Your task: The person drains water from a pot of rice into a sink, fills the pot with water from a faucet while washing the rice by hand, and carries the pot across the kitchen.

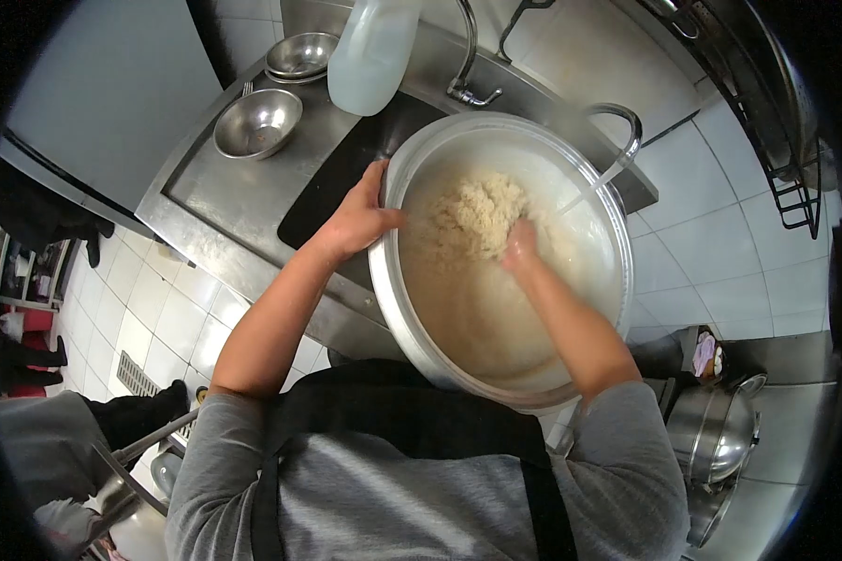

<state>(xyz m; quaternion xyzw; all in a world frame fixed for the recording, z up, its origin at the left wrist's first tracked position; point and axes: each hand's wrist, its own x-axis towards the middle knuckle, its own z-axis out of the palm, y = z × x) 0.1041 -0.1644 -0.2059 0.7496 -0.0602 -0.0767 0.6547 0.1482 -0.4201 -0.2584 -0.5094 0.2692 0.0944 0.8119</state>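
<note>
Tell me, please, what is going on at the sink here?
A person is washing rice in a large metal pot tilted over the sink. The left hand grips the pot's rim, while the right hand is down in the cloudy water, among the grains. Water runs from the tap into the pot. Small steel bowls sit on the counter beside the sink.

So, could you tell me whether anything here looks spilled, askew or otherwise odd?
Nothing stands out. The left hand grips the pot rim, the right hand is in the rice, and tap water lands inside.
</note>
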